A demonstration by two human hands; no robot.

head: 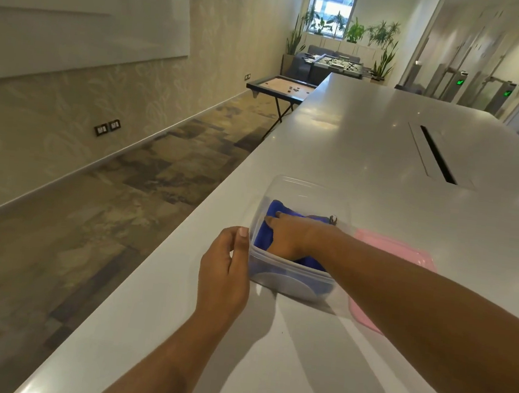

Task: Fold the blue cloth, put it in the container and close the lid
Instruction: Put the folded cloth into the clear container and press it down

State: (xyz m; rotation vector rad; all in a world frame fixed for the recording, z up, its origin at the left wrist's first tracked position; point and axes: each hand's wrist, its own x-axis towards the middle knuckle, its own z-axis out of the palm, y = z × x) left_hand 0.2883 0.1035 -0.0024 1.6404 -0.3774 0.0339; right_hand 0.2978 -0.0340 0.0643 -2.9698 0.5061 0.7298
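Note:
A clear plastic container (303,191) stands near the left edge of the white table. The folded blue cloth (264,234) lies inside it. My right hand (292,236) reaches into the container and presses flat on the cloth, fingers pointing left. My left hand (224,272) grips the container's near left corner from outside, thumb on the rim. The pink lid (404,254) lies flat on the table right of the container, partly hidden by my right forearm.
The white table (384,138) stretches far ahead, with a long cable slot (436,154) at the right. Its left edge drops to a carpeted floor (107,213). A carrom board (281,86) and a foosball table (334,64) stand beyond.

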